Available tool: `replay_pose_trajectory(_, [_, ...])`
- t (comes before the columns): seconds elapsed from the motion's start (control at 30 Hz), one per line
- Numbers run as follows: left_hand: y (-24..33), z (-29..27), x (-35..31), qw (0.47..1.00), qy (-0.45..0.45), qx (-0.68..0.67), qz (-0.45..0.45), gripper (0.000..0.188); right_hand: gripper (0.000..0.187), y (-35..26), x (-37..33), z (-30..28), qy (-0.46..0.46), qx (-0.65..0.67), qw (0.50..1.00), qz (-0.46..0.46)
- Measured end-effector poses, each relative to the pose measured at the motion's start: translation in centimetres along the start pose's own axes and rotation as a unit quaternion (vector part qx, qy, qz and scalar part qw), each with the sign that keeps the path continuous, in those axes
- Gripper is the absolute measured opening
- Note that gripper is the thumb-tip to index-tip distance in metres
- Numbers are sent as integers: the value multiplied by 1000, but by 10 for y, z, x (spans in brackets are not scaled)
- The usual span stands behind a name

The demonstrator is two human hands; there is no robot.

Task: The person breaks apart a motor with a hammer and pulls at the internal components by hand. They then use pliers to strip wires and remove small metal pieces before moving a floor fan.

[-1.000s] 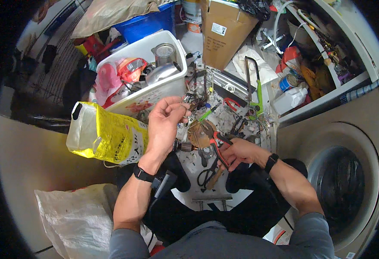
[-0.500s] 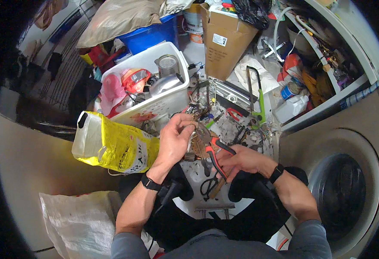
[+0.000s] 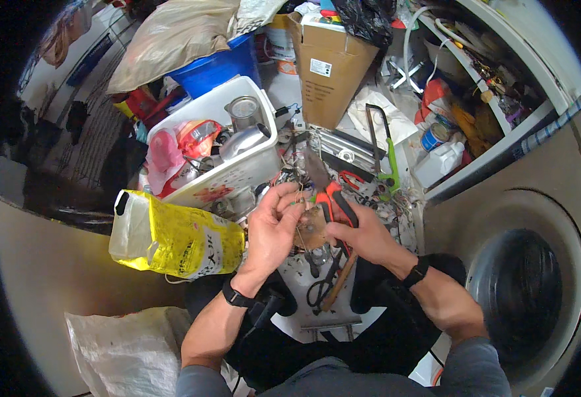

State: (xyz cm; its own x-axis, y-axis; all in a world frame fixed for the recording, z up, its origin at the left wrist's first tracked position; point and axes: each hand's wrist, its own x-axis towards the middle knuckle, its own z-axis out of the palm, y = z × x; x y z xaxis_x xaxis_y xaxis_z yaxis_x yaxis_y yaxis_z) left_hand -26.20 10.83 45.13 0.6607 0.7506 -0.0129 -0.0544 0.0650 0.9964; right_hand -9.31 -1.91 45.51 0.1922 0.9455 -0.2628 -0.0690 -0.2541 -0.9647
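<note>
My left hand [image 3: 272, 225] is closed, thumb and fingers pinched on a thin wire [image 3: 301, 188]; its far end is lost in the clutter. My right hand [image 3: 368, 237] is wrapped around pliers with red and black handles [image 3: 335, 198]. Their jaws point up and away from me, blurred, to the right of my left fingertips and apart from them. Below the hands lies a round brownish wooden piece [image 3: 313, 226]. Nearer to me rest dark-handled scissors [image 3: 317, 292] and a tool with a wooden handle [image 3: 338, 286].
A white tub [image 3: 264, 152] of metal cans and scraps stands beyond my left hand, a yellow bag [image 3: 181, 235] beside it. Farther off are a hacksaw with a green handle [image 3: 393, 169], red-handled pliers [image 3: 351, 180] and a cardboard box [image 3: 330, 86]. At right is a washing machine [image 3: 522, 284].
My right hand has lifted the pliers up and away from my left fingers, and the handles have come closer together. My left hand has lowered slightly and keeps its pinch.
</note>
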Motion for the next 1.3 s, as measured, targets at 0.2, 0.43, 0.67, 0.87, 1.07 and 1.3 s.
replay_pose_trajectory(0.2, [1,22,-7,984,-8,159,84,39,42,1,18,2,152,5,978,-142])
replay_pose_trajectory(0.43, [-2,23,-17,944,-38,296,138,50,38,3,25,2,162,-39,974,-154])
replay_pose_trajectory(0.67, [-13,19,-10,998,-32,50,-28,31,35,-15,13,5,209,-158,954,-142])
replay_pose_trajectory(0.87, [-14,12,-1,988,-15,-123,-88,15,38,-11,8,6,223,-219,936,-162])
replay_pose_trajectory(1.07, [-14,7,-1,993,6,-99,-61,11,37,-12,6,8,208,-226,936,-172])
replay_pose_trajectory(1.3, [-2,2,1,980,54,-192,-29,9,33,3,23,-2,237,-65,958,-147])
